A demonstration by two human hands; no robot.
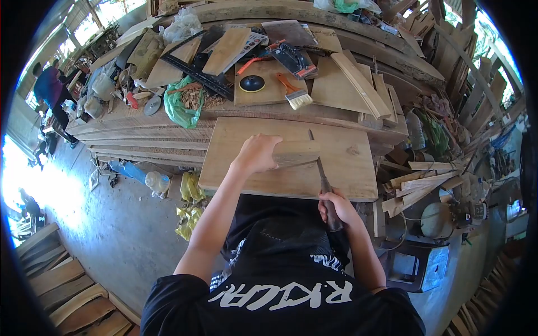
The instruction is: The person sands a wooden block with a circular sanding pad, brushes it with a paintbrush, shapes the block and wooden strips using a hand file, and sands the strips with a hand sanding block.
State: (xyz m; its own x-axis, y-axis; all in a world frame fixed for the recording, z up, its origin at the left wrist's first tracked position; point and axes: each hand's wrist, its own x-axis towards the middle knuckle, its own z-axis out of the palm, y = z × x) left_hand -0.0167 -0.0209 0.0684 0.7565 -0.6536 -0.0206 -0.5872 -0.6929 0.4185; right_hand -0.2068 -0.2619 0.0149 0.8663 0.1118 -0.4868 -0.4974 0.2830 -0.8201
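My left hand (259,152) grips the left end of a small flat wood piece (298,153) above a wide wooden board (235,171). My right hand (338,207) is wrapped round the dark handle of a long, narrow hand tool (323,178), near the board's front edge. The tool's thin dark shaft points away from me and meets the right end of the wood piece. A dark tip shows just beyond the piece, with the stretch between hidden. Whether the tool is a file or a chisel, I cannot tell.
Behind the board lie a paintbrush (293,92), a round black pad (252,83), a black metal square (196,73) and a green bag of shavings (182,106). Wood offcuts (420,182) and a plastic stool (417,266) stand at right. Another person (50,92) is far left.
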